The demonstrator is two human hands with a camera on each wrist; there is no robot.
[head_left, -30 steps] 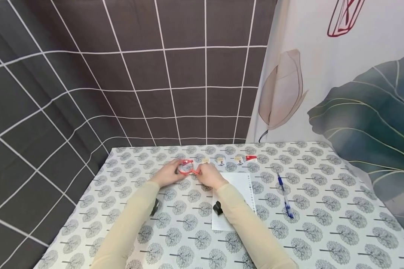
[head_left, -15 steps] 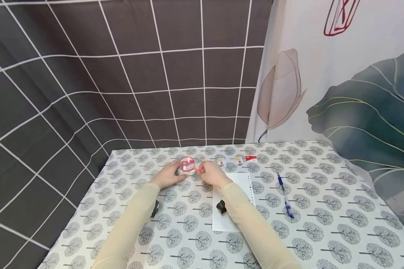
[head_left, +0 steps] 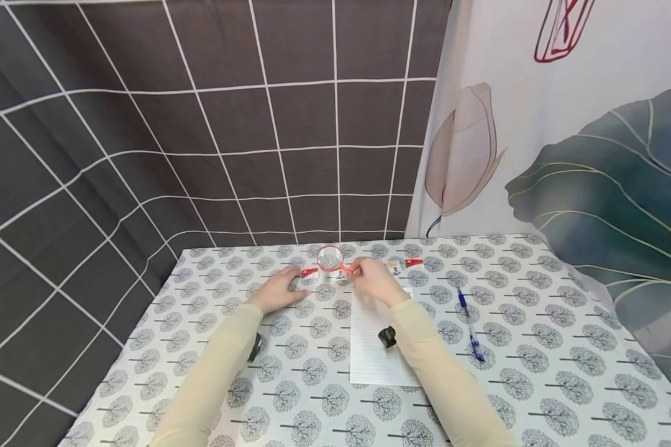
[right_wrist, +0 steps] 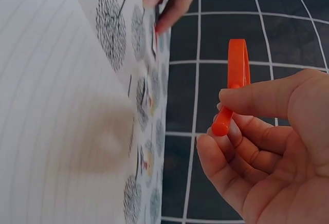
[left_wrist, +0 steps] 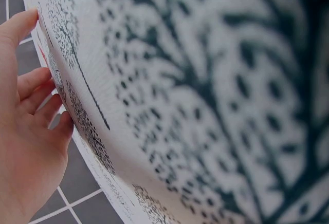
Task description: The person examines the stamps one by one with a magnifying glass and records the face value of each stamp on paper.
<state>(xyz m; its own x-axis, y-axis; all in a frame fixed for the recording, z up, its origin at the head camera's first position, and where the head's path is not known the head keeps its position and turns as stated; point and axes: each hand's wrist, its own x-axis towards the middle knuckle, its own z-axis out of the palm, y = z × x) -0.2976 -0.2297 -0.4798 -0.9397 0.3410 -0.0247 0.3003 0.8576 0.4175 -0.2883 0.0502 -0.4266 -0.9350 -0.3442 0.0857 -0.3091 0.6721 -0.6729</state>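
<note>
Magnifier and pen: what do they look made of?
Magnifier: smooth, slightly shiny red-orange plastic, likely, judging by its even colour and rounded handle; the clear lens could be glass or plastic.
Pen: probably plastic, blue at both ends, seemingly see-through along the middle; finish too small to judge.

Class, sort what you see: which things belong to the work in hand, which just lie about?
Apparently in use:
orange-red round magnifying glass, held in the right hand
red-and-white rectangular card by the left hand
small rectangular cards farther right

Apparently just lying about:
slim blue pen
white lined paper sheet
</note>
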